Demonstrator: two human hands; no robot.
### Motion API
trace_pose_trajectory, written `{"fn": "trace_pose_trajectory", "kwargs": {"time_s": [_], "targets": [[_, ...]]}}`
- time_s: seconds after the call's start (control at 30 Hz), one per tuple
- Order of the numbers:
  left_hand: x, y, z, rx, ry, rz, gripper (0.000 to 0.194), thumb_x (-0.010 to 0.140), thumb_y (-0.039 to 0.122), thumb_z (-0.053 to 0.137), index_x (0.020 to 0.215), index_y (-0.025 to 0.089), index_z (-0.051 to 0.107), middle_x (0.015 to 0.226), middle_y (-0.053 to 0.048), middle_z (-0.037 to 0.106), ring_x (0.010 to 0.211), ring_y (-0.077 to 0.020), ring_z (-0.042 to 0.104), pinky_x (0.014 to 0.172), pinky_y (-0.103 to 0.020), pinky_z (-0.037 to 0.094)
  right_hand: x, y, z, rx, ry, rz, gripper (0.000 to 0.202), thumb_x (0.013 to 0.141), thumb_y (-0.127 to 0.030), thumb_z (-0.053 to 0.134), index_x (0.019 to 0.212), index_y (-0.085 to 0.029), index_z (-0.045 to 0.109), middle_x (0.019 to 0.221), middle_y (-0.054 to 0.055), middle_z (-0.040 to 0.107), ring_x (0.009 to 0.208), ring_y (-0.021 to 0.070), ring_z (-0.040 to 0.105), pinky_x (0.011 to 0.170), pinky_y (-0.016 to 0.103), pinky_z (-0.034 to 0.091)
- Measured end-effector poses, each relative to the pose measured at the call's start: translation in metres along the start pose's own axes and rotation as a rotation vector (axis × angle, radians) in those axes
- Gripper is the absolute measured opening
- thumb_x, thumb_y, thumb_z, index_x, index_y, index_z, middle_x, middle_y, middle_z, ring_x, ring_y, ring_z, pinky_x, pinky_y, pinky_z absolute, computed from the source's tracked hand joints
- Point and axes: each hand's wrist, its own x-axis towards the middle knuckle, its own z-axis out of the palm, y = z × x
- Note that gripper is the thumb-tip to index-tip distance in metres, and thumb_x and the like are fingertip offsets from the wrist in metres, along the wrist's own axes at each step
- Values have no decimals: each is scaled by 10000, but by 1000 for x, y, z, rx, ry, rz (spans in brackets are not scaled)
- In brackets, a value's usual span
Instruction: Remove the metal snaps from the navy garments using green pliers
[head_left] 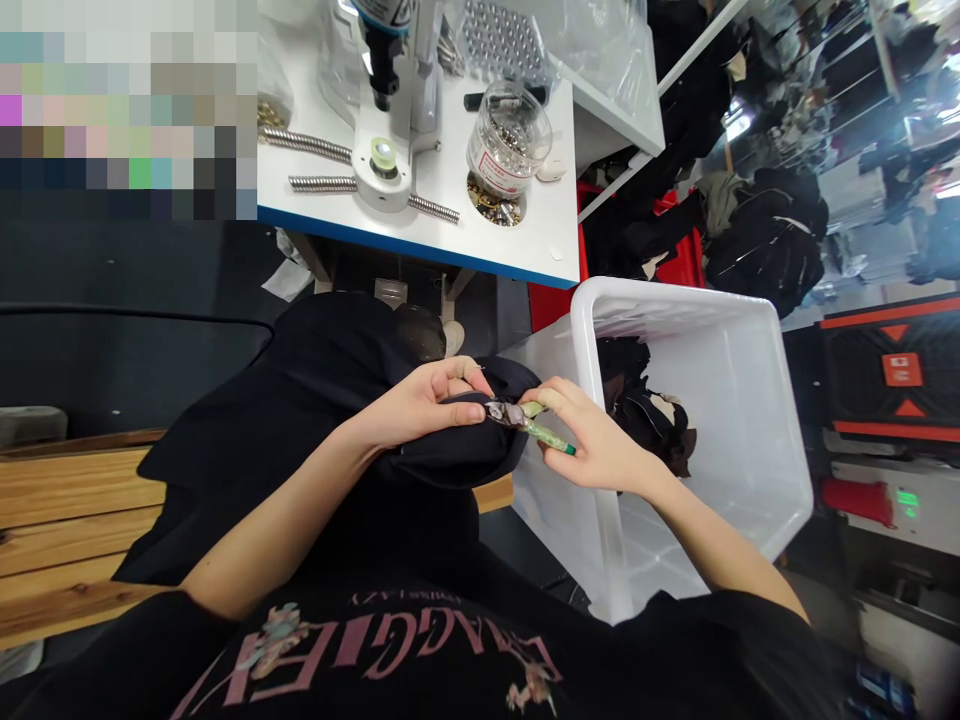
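Note:
Dark cloth, which looks like a garment (322, 370), lies bunched across my lap. My left hand (431, 400) pinches a fold of it between thumb and fingers. In my right hand (581, 435) is a pair of pliers (514, 413) with green handles, gripped by those handles. The metal jaws point left and meet the cloth right beside my left fingertips. Whatever small part sits between the jaws is too small to make out.
Ahead stands a white table (315, 210) with a press machine (384, 165) and a clear jar of metal pieces (506, 145). A white plastic bin (735, 400) holding dark cloth is at my right. A wooden bench (67, 510) shows at left.

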Motion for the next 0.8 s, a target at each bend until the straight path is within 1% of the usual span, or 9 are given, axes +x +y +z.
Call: {"fn": "trace_pose_trajectory", "kwargs": {"time_s": [0.07, 0.17, 0.23, 0.3, 0.4, 0.5, 0.6, 0.7, 0.8], "targets": [[0, 0, -1, -21, 18, 35, 306, 662, 279, 808, 822, 149, 582, 536, 60, 565, 440, -38, 495, 438, -109, 383, 0, 3, 8, -42, 95, -8, 409, 681, -120, 499, 1078, -213, 478, 924, 49, 514, 863, 209, 490, 788, 367, 429], [1, -3, -2, -54, 41, 62, 308, 662, 272, 810, 835, 154, 583, 554, 48, 601, 449, -50, 525, 439, -114, 400, -2, 7, 20, -170, 280, -21, 283, 700, -173, 532, 978, -206, 487, 793, 29, 499, 747, 191, 480, 678, 328, 401], [3, -6, -2, -72, 46, 56, 323, 650, 273, 819, 837, 153, 585, 574, 37, 625, 471, -60, 555, 460, -119, 425, -3, 9, 27, -213, 348, -25, 240, 716, -195, 540, 950, -203, 487, 764, 25, 501, 708, 180, 478, 645, 311, 393], [5, -10, 1, -105, 59, 71, 329, 648, 274, 822, 839, 155, 583, 596, 29, 646, 495, -64, 580, 489, -121, 449, -2, 10, 33, -176, 356, -12, 219, 722, -189, 537, 935, -203, 486, 768, 23, 515, 693, 168, 486, 635, 295, 399], [8, -19, 7, -182, 87, 165, 312, 676, 288, 805, 844, 168, 572, 644, 21, 673, 537, -65, 610, 527, -121, 469, 2, 9, 43, -42, 354, 19, 212, 708, -157, 520, 911, -204, 483, 766, 14, 517, 684, 150, 492, 627, 271, 408], [8, -29, 15, -225, 100, 246, 268, 722, 299, 770, 853, 182, 568, 654, 31, 669, 554, -60, 615, 542, -120, 475, 5, 7, 53, 57, 392, 34, 178, 686, -148, 488, 853, -208, 475, 702, -11, 484, 634, 133, 472, 607, 254, 398], [9, -37, 19, -240, 122, 278, 268, 732, 326, 758, 845, 187, 558, 652, 33, 655, 556, -64, 611, 550, -133, 483, 7, 5, 63, 96, 413, 70, 118, 670, -159, 458, 772, -215, 442, 639, -28, 441, 577, 121, 433, 576, 245, 372], [12, -42, 19, -242, 202, 302, 332, 697, 387, 776, 825, 192, 540, 627, 37, 630, 524, -70, 581, 526, -151, 474, 9, 3, 70, 111, 395, 123, 78, 679, -188, 456, 710, -219, 393, 615, -30, 420, 563, 118, 412, 566, 245, 353], [10, -42, 17, -154, 313, 299, 357, 683, 435, 770, 824, 198, 544, 621, 32, 608, 530, -90, 564, 526, -183, 469, 12, 3, 75, 133, 382, 171, 125, 705, -199, 466, 668, -218, 348, 593, -38, 383, 547, 110, 385, 552, 241, 323]]}}
